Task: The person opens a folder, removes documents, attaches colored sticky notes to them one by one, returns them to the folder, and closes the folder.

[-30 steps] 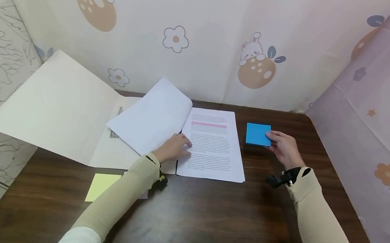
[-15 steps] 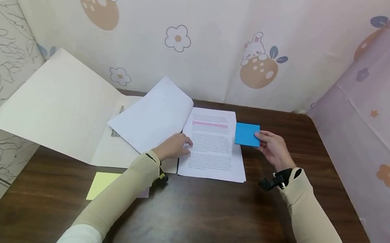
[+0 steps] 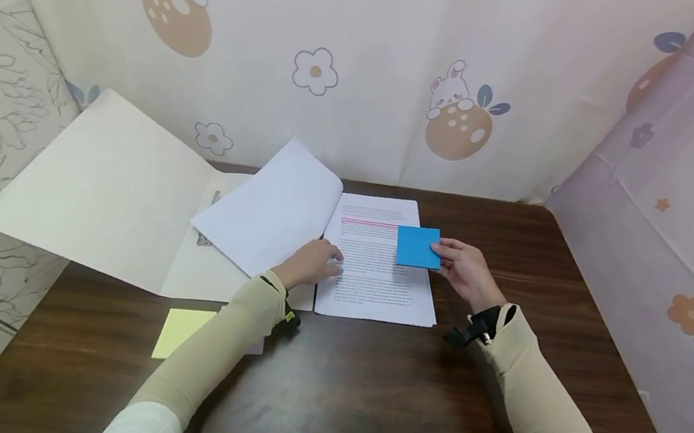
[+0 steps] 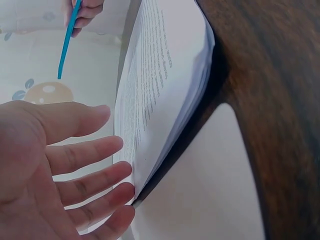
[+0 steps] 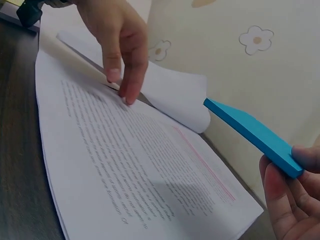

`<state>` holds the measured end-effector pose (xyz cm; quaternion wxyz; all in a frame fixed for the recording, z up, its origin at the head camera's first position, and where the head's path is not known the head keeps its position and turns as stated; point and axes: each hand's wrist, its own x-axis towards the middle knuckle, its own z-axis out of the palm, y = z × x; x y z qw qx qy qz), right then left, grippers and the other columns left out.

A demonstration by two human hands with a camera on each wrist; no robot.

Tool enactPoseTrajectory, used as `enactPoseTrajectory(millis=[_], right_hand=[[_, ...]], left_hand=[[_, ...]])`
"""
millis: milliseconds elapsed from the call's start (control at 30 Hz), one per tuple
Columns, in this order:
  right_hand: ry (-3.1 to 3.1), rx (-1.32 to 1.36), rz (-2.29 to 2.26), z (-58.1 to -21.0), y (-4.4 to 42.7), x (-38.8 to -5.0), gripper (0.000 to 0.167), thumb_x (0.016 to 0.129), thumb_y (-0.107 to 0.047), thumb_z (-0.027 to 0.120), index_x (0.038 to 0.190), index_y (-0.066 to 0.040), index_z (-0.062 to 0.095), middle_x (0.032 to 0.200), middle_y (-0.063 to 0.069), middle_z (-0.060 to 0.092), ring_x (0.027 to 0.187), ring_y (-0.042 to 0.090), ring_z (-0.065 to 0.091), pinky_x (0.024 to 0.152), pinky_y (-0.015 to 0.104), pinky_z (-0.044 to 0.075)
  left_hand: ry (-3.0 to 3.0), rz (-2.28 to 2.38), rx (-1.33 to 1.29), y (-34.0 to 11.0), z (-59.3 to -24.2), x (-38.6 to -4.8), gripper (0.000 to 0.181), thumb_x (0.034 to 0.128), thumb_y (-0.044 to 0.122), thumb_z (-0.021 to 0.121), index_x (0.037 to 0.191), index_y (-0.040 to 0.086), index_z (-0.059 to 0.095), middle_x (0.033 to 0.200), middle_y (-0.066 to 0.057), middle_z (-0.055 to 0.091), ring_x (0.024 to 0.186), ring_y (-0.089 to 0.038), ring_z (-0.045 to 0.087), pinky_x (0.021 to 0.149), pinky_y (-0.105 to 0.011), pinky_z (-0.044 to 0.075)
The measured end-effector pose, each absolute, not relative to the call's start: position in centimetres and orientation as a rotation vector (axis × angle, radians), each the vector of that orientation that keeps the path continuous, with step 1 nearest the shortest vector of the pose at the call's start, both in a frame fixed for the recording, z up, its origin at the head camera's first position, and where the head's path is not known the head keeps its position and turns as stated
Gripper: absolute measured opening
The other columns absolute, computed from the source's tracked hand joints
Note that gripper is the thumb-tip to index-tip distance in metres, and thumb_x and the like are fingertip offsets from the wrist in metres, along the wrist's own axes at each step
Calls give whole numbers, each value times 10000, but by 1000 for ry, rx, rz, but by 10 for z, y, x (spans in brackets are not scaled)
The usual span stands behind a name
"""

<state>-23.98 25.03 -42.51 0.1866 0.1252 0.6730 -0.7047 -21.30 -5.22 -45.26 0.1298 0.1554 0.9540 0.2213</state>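
The right hand is pinching the blue pad above the page, placement seemingly needing lowering; the left hand, fingers spread, is resting at its left.

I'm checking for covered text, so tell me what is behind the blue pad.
In the head view, the printed page shows left of and below the blue pad, which the right hand holds in front. The line ends and page edge behind the pad are covered.
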Motion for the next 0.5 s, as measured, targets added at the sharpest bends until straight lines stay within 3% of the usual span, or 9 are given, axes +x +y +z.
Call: enactPoseTrajectory(millis=[267,500], right_hand=[[1876,336,-1996,-425,241,-235,216,961,-181,605,1161,-110,568,976,-37,636,819,83,595,754,185,543],[1881,303,-1974,-427,231,-232,289,952,-175,621,1218,-87,551,983,-36,651,803,96,615,766,189,550]], left_hand=[[2780,705,436,-50,-455,-213,347,952,266,593,1215,49,656,1274,-143,629,1229,-291,559,1050,-411,431],[2681,1094,321,-43,-455,-214,356,973,262,561,1257,58,629,1226,-108,665,1147,-245,611,968,-391,495]])
